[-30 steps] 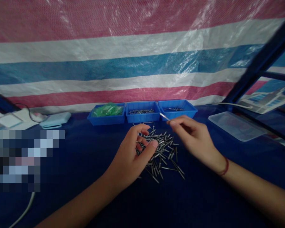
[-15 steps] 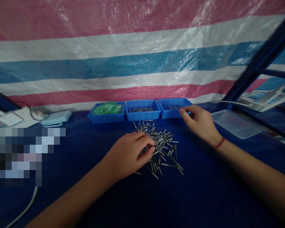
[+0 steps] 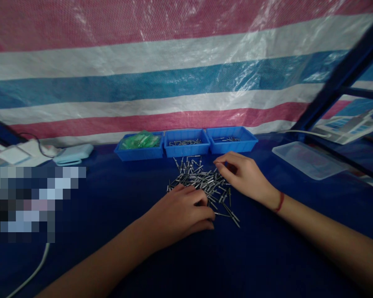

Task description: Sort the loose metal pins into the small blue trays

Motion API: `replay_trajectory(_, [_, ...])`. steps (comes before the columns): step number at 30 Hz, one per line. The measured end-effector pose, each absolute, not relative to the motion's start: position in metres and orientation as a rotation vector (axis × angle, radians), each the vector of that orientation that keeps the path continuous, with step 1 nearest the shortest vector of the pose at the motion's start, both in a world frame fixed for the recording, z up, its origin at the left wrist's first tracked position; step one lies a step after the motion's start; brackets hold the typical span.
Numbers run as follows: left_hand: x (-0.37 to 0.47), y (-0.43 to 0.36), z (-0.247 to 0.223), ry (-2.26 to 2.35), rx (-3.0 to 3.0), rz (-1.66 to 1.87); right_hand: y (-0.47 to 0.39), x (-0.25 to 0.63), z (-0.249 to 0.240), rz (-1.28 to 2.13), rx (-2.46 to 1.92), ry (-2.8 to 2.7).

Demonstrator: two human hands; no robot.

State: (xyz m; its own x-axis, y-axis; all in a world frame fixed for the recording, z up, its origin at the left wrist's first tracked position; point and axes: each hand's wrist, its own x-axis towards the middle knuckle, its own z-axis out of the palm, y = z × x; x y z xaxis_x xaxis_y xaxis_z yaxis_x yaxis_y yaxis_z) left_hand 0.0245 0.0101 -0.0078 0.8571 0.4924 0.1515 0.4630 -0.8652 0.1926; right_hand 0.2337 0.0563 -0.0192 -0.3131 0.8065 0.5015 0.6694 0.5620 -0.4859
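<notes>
Loose silver blind rivets [image 3: 202, 178] lie in a heap on the dark blue tabletop. My left hand [image 3: 183, 211] rests over the heap's near left side, its thumb and index finger slightly apart beside a few rivets; its other fingertips are hidden. My right hand [image 3: 247, 176] hovers at the heap's right edge, fingers bent and thumb a little away from the index finger, with nothing visible between them. Behind the heap stand a middle blue bin [image 3: 186, 150] holding many rivets and a right blue bin [image 3: 234, 147] holding fewer.
A left blue bin [image 3: 139, 154] contains green plastic bags [image 3: 139, 140]. At right lies a translucent plastic lid [image 3: 309, 160]. A light blue case [image 3: 73, 154] and white plugs sit at far left, near a white cable [image 3: 40, 265]. A striped sheet hangs behind.
My right hand has moved left and nearer, from the right bin to the heap's right edge. My left hand has shifted slightly right and nearer, uncovering rivets at the heap's left.
</notes>
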Motion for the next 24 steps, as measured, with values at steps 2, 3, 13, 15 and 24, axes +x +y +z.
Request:
replay_trajectory(2, [0.025, 0.011, -0.009, 0.765, 2.933, 0.323, 0.054, 0.231, -0.02, 0.29, -1.16, -2.068])
replay_trajectory(3, [0.025, 0.012, -0.009, 0.776, 2.957, 0.334, 0.053, 0.229, -0.021, 0.308, -1.153, -2.061])
replay_trajectory(13, [0.028, 0.013, -0.005, 0.682, 3.224, 0.351, 0.049, 0.22, -0.028, 0.412, -1.131, -2.012])
replay_trajectory(15, [0.028, 0.012, -0.003, 0.708, 3.204, 0.474, 0.047, 0.22, -0.026, 0.433, -1.115, -2.01])
replay_trajectory(24, [0.023, 0.009, -0.003, 0.95, 2.543, 1.291, 0.026, 0.21, -0.014, 0.747, -0.721, -2.173])
